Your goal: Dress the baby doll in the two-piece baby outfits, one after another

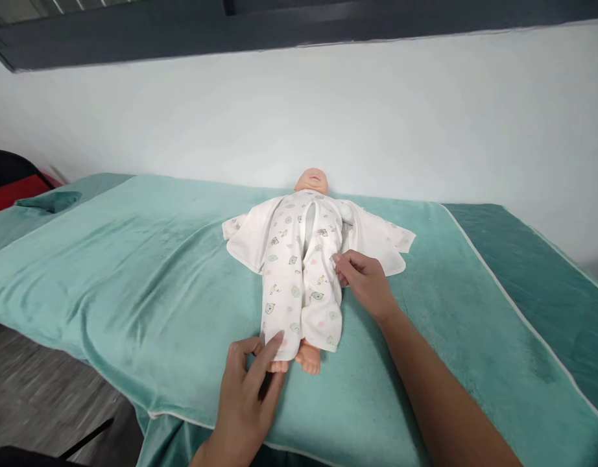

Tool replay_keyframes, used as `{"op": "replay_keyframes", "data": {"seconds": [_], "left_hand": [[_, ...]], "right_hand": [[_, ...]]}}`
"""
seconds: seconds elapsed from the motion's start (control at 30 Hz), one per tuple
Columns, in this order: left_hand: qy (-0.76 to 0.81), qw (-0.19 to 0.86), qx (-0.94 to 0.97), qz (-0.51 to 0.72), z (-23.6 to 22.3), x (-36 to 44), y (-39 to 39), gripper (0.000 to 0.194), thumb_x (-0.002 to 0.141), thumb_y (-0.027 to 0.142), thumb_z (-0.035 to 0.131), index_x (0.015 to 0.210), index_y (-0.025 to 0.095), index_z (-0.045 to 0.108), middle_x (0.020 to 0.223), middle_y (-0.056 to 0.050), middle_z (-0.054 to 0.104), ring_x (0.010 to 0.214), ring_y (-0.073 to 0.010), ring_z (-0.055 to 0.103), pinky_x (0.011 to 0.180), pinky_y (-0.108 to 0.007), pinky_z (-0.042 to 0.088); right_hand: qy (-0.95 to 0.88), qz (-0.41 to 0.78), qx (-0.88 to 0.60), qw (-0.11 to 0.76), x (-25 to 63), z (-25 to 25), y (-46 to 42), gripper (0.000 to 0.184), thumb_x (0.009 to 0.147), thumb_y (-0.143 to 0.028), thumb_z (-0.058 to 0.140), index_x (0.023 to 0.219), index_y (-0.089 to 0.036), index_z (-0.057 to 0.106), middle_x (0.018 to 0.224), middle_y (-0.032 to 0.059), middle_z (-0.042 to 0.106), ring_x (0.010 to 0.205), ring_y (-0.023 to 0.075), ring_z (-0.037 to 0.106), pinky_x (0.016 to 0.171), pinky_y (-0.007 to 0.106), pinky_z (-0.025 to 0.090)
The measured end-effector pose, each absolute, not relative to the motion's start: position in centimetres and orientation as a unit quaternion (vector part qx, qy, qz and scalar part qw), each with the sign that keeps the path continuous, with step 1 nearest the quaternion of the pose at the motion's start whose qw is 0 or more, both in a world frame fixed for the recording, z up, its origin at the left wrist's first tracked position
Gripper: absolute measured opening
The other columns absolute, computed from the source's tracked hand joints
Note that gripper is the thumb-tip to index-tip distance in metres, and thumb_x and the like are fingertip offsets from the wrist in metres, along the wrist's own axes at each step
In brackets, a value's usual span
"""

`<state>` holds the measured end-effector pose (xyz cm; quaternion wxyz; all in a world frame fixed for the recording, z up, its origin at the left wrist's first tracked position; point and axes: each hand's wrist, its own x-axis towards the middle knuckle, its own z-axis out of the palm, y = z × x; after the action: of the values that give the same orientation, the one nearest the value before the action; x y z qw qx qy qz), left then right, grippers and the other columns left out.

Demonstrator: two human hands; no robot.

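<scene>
A baby doll [312, 181] lies on its back, its head near the wall and its bare feet [308, 358] toward me. White printed trousers [282, 279] cover both its legs, with a gap in the cloth along the upper middle. Beneath them a white jacket [371, 235] is spread open, sleeves out to both sides. At the left trouser cuff, my left hand [248, 386] is closed around the hem and the foot there. My right hand [364, 280] pinches the outer edge of the right trouser leg around knee height.
A green velvety cover [172, 272] drapes the bed, with a darker green strip [537, 272] on the right. Behind it rises a white wall [299, 110] below a dark window frame [182, 29]. A red and black object [17, 188] stands at the far left.
</scene>
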<state>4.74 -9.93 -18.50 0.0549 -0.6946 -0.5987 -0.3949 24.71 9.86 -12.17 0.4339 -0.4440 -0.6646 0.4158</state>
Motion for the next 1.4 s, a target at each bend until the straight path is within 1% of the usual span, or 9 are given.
{"op": "replay_keyframes", "data": {"seconds": [0.13, 0.3, 0.5, 0.67, 0.83, 0.9, 1.03, 1.23, 1.4], "left_hand": [[-0.578, -0.033, -0.671, -0.463, -18.0, 4.3, -10.1, 0.032, 0.093, 0.014, 0.06, 0.123, 0.025, 0.056, 0.105, -0.005, 0.052, 0.09, -0.0164, 0.06, 0.075, -0.03, 0.056], [-0.555, -0.062, -0.653, -0.512, -17.8, 3.8, -9.8, 0.018, 0.092, 0.014, 0.062, 0.106, 0.026, 0.057, 0.096, -0.002, 0.052, 0.081, -0.0133, 0.059, 0.066, -0.025, 0.053], [-0.566, 0.024, -0.681, -0.465, -16.9, 4.4, -10.1, 0.026, 0.09, 0.018, 0.064, 0.115, 0.023, 0.059, 0.11, -0.008, 0.054, 0.099, -0.0201, 0.06, 0.079, -0.035, 0.057], [-0.51, 0.029, -0.751, -0.418, -13.0, 6.2, -9.1, 0.032, 0.092, 0.011, 0.059, 0.123, 0.021, 0.058, 0.115, -0.01, 0.061, 0.117, -0.0257, 0.056, 0.1, -0.046, 0.051], [-0.521, 0.012, -0.8, -0.298, -11.4, 6.3, -7.5, 0.046, 0.089, 0.035, 0.071, 0.13, 0.018, 0.055, 0.12, -0.011, 0.065, 0.118, -0.028, 0.057, 0.109, -0.053, 0.045], [-0.531, 0.008, -0.802, -0.274, -11.6, 5.8, -7.1, 0.046, 0.089, 0.035, 0.071, 0.129, 0.019, 0.055, 0.121, -0.01, 0.066, 0.119, -0.0287, 0.057, 0.11, -0.054, 0.045], [-0.53, -0.014, -0.808, -0.256, -11.9, 5.0, -6.7, 0.038, 0.091, 0.026, 0.069, 0.126, 0.021, 0.057, 0.121, -0.006, 0.067, 0.121, -0.0268, 0.055, 0.114, -0.053, 0.041], [-0.521, -0.024, -0.81, -0.27, -12.2, 4.9, -6.2, 0.033, 0.088, 0.013, 0.068, 0.118, 0.02, 0.058, 0.119, -0.005, 0.064, 0.123, -0.0245, 0.052, 0.118, -0.05, 0.036], [-0.515, -0.045, -0.804, -0.293, -12.2, 4.8, -6.1, 0.031, 0.087, 0.01, 0.068, 0.113, 0.02, 0.056, 0.12, -0.006, 0.062, 0.123, -0.0237, 0.051, 0.118, -0.049, 0.035]], "right_hand": [[-0.667, 0.411, -0.444, 0.435, 24.6, -12.1, 9.8, 0.043, 0.091, -0.049, 0.063, 0.06, -0.02, 0.054, 0.057, -0.002, 0.053, 0.058, 0.0135, 0.049, 0.058, 0.028, 0.042], [-0.662, 0.417, -0.441, 0.44, 24.6, -12.0, 9.8, 0.042, 0.09, -0.047, 0.063, 0.059, -0.02, 0.054, 0.057, -0.002, 0.053, 0.057, 0.0135, 0.049, 0.058, 0.028, 0.042], [-0.661, 0.412, -0.444, 0.443, 24.5, -12.1, 9.7, 0.041, 0.091, -0.046, 0.063, 0.06, -0.02, 0.056, 0.056, -0.0021, 0.053, 0.057, 0.0135, 0.049, 0.057, 0.029, 0.041], [-0.672, 0.411, -0.433, 0.439, 24.7, -11.7, 9.6, 0.05, 0.092, -0.049, 0.063, 0.052, -0.02, 0.053, 0.05, -0.0021, 0.052, 0.051, 0.0119, 0.047, 0.055, 0.028, 0.04], [-0.748, 0.509, -0.345, 0.25, 26.2, -10.0, 8.9, 0.053, 0.094, -0.055, 0.057, 0.058, -0.018, 0.068, 0.055, 0.0027, 0.064, 0.051, 0.0133, 0.055, 0.053, 0.027, 0.042], [-0.78, 0.517, -0.318, 0.156, 26.5, -9.4, 8.3, 0.047, 0.09, -0.054, 0.064, 0.062, -0.017, 0.07, 0.058, 0.0019, 0.065, 0.053, 0.0129, 0.055, 0.052, 0.026, 0.041], [-0.824, 0.475, -0.303, 0.048, 26.2, -8.6, 6.7, 0.037, 0.082, -0.048, 0.076, 0.062, -0.017, 0.071, 0.053, -0.0041, 0.054, 0.053, 0.0089, 0.043, 0.051, 0.024, 0.03], [-0.851, 0.434, -0.295, 0.025, 25.4, -9.0, 4.4, 0.04, 0.08, -0.037, 0.077, 0.055, -0.016, 0.054, 0.053, -0.0076, 0.038, 0.054, 0.0062, 0.033, 0.051, 0.026, 0.021], [-0.908, 0.309, -0.275, 0.061, 25.5, -10.4, 3.5, 0.031, 0.086, -0.025, 0.069, 0.062, -0.017, 0.051, 0.058, -0.0078, 0.051, 0.056, 0.0067, 0.039, 0.055, 0.027, 0.023]]}}
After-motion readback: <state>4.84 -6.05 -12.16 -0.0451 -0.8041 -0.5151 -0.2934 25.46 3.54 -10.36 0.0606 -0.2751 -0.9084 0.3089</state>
